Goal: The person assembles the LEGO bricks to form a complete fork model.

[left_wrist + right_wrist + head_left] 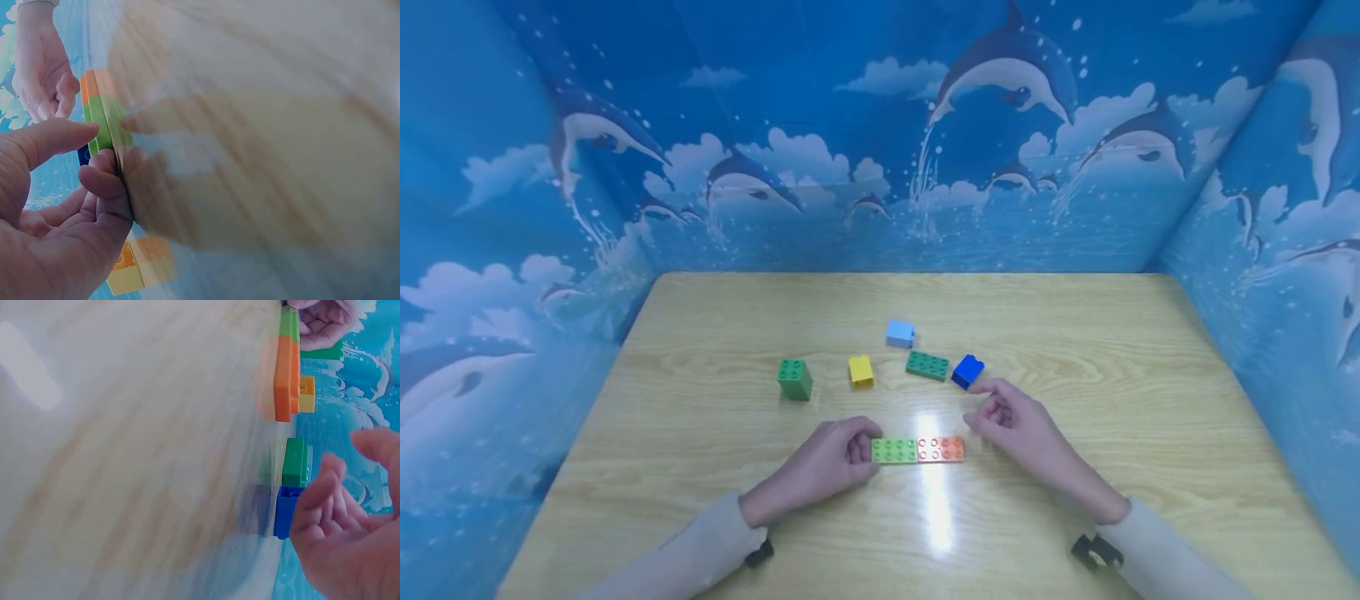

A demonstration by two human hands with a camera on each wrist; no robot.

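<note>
On the table a light green brick (pixel 894 451) and an orange brick (pixel 952 449) lie end to end in a row, studs up. My left hand (pixel 831 462) pinches the left end of the light green brick, thumb on the near side and a finger on the far side. In the left wrist view the thumb (pixel 81 132) lies against the green brick's edge. My right hand (pixel 1022 429) holds nothing; its fingers are loosely bent, just right of the orange brick. The index finger is close to a dark blue brick (pixel 967 372), which lies on its side.
Beyond the row, a dark green brick (pixel 927 366) lies beside the dark blue one. A light blue brick (pixel 900 334) lies farther back, a yellow brick (pixel 861 372) to the left, and a tall green brick (pixel 795 380) stands farther left. Dolphin-print sheets (pixel 820 183) enclose the table.
</note>
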